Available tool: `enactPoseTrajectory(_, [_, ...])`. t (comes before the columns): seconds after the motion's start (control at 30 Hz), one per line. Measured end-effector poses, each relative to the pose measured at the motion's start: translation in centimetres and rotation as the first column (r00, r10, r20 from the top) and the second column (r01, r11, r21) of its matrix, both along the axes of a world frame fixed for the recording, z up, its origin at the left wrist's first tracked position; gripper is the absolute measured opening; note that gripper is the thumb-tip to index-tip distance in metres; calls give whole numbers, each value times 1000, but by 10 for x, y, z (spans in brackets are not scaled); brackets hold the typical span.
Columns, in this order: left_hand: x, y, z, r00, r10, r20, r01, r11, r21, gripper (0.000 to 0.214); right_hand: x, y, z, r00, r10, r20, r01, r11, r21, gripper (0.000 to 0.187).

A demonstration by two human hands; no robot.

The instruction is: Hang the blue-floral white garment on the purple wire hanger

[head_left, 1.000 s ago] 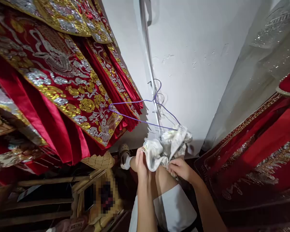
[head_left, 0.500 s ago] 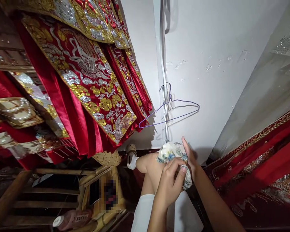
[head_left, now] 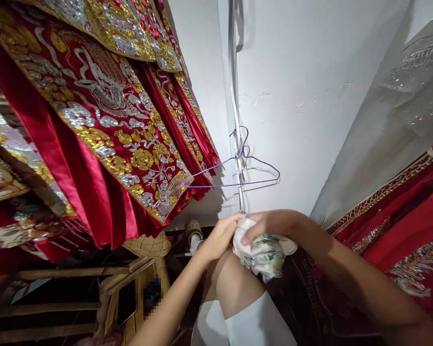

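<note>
A crumpled white cloth with a green, blue and yellow floral print (head_left: 265, 257) is bunched up above my knees. My left hand (head_left: 219, 236) pinches its pale upper edge on the left side. From the right, my right hand (head_left: 269, 226) reaches over the top, thumb and fingers closed on the same pale part, close to the left fingertips. Most of the patterned cloth hangs below my right hand. Some of the fingertips are hidden by folds and by the hands themselves.
A purple wire hanger (head_left: 234, 185) hangs on a white strip (head_left: 234, 86) along the wall, just beyond my hands. Red embroidered garments (head_left: 130, 129) hang at left, red beaded fabric (head_left: 411, 221) at right. Lower left stands a bamboo chair (head_left: 104, 298) beside a woven fan (head_left: 147, 245).
My hands have turned the cloth so its pale edge is on top. The right hand has swung over it, and the left has moved to its left side. The view has shifted slightly right.
</note>
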State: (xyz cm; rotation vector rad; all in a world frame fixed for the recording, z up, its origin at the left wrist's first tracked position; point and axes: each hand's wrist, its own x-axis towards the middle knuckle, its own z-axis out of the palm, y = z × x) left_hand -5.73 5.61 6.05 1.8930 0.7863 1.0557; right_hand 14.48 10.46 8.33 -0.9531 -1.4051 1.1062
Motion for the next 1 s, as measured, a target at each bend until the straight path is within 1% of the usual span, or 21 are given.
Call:
enactPoseTrajectory(0.03, [-2,4,-7,994,-21,-107,22,1000,11,70,6,5,6,999,-37,40,35,998,44,27])
enactPoseTrajectory(0.07, [-6,7,-13,977,-9,-213,16,999,32,66,13,11,11,995,-67,73,61,995,79,27])
enactPoseTrajectory(0.13, [-19,10,-20,915,75,-397,-42,995,90,55,26,21,19,986,-112,122,96,987,127,28])
enactPoseTrajectory(0.2, [-35,12,-18,842,160,-515,-101,985,142,46,37,31,23,971,-150,185,117,977,178,29])
enactPoseTrajectory(0.27, [-50,11,-11,771,219,-598,-143,974,173,38,41,44,21,933,-218,286,144,956,256,31])
enactPoseTrajectory(0.33, [-60,10,-2,679,289,-675,-203,957,206,28,39,60,12,873,-304,382,175,925,336,36])
enactPoseTrajectory(0.4, [-68,10,5,566,385,-729,-293,920,259,16,33,76,-1,831,-347,435,176,905,387,43])
enactPoseTrajectory(0.47, [-74,10,9,453,459,-764,-357,879,316,9,27,89,-16,819,-323,475,128,909,397,43])
enactPoseTrajectory(0.53, [-83,13,10,351,491,-797,-373,854,361,5,26,96,-29,806,-277,523,75,925,373,35])
enactPoseTrajectory(0.57, [-88,15,10,315,492,-811,-370,851,373,5,28,96,-33,792,-268,549,66,931,358,31])
enactPoseTrajectory(0.6, [-93,17,9,295,484,-824,-363,854,372,7,31,95,-36,776,-266,572,67,936,345,28])
enactPoseTrajectory(0.67, [-101,22,7,305,452,-838,-353,871,342,12,43,87,-38,748,-264,609,71,944,323,26])
enactPoseTrajectory(0.77, [-107,28,4,386,424,-819,-328,893,308,15,63,73,-31,735,-220,641,30,956,293,22])
enactPoseTrajectory(0.83, [-104,32,7,440,464,-769,-320,881,348,22,74,64,-23,738,-207,642,10,955,296,22])
enactPoseTrajectory(0.9, [-99,34,16,496,530,-688,-327,848,417,24,83,59,-16,728,-237,644,32,949,314,25])
enactPoseTrajectory(1.0, [-86,35,38,582,596,-553,-349,797,493,15,88,53,-13,697,-302,651,93,937,336,26])
